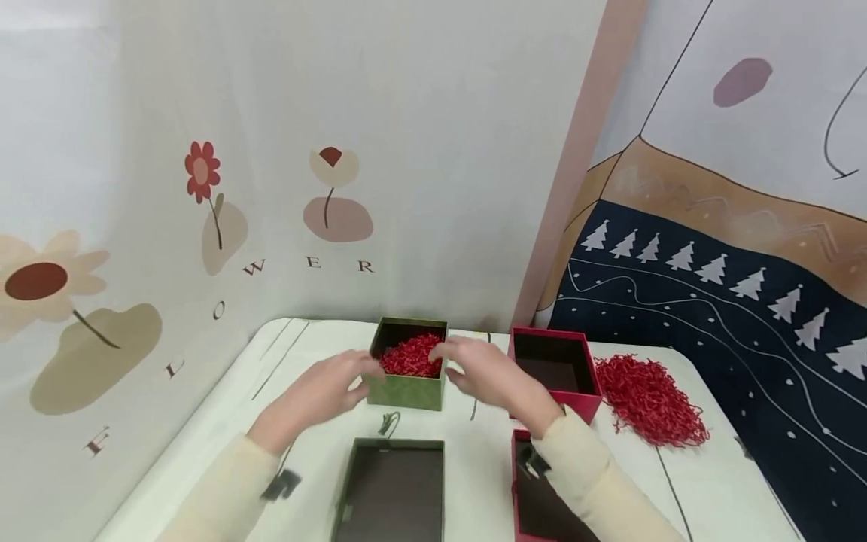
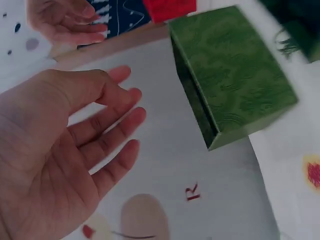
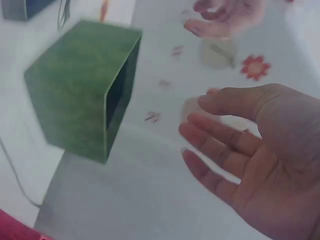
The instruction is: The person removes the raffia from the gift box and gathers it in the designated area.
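Observation:
At the back of the table stands a green box [image 1: 404,393], with red shredded paper [image 1: 412,357] inside it. To the left of its opening, my left hand [image 1: 330,388] hovers with relaxed, slightly bent fingers. My right hand [image 1: 484,370] is over the box's right side, its fingertips overlapping the rim in the head view. Both wrist views show bare palms: the left hand [image 2: 65,135] and the right hand [image 3: 270,155] each hold nothing. The embossed green box [image 2: 232,75] appears apart from the left fingers in the left wrist view.
A red box [image 1: 552,369] stands to the right, beside a loose heap of red shredded paper [image 1: 650,399]. Nearer lie a shallow green tray-like piece [image 1: 393,489] and a similar red piece [image 1: 515,489], partly behind my right sleeve. A green cord [image 1: 388,423] lies between the green pieces.

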Demonstrator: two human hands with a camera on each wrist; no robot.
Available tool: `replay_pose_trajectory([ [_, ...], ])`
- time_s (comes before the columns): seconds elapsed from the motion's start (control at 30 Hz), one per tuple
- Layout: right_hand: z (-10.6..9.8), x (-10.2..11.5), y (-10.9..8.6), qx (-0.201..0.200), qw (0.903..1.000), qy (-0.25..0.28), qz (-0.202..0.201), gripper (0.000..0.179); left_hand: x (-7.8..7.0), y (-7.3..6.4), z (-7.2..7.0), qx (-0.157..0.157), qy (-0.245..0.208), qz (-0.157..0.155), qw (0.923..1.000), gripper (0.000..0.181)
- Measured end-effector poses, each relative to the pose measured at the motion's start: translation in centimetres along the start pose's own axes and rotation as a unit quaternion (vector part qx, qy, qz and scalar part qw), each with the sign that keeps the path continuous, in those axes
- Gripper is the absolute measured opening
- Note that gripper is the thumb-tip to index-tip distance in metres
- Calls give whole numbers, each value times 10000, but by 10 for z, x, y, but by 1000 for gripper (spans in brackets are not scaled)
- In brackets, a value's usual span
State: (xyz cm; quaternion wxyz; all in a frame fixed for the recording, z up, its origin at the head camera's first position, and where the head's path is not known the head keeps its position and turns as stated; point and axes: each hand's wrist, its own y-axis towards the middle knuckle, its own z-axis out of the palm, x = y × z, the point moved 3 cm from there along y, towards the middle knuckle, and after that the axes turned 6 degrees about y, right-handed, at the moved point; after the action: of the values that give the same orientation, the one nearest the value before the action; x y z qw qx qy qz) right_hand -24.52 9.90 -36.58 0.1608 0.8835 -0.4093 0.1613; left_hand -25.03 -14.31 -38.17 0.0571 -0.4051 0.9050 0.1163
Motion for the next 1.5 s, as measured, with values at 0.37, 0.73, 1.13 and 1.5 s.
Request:
replay_pose_trajectory([
  [0.37,57,-48,43,321,9772,383,2064,66,27,85,55,1002,-156,-2304,9678,26],
  [0.73,76,-51,43,69,9718,835,2206,70,25,107,96,1497,-1053,-3526,9177,95],
  [1.13,81,-60,45,16,9625,1672,2136,59,25,127,107,1626,-1200,-1988,9590,80],
  [1.5,82,-58,46,-78,9534,1986,2272,60,30,135,110,2722,-604,-1806,9432,68],
])
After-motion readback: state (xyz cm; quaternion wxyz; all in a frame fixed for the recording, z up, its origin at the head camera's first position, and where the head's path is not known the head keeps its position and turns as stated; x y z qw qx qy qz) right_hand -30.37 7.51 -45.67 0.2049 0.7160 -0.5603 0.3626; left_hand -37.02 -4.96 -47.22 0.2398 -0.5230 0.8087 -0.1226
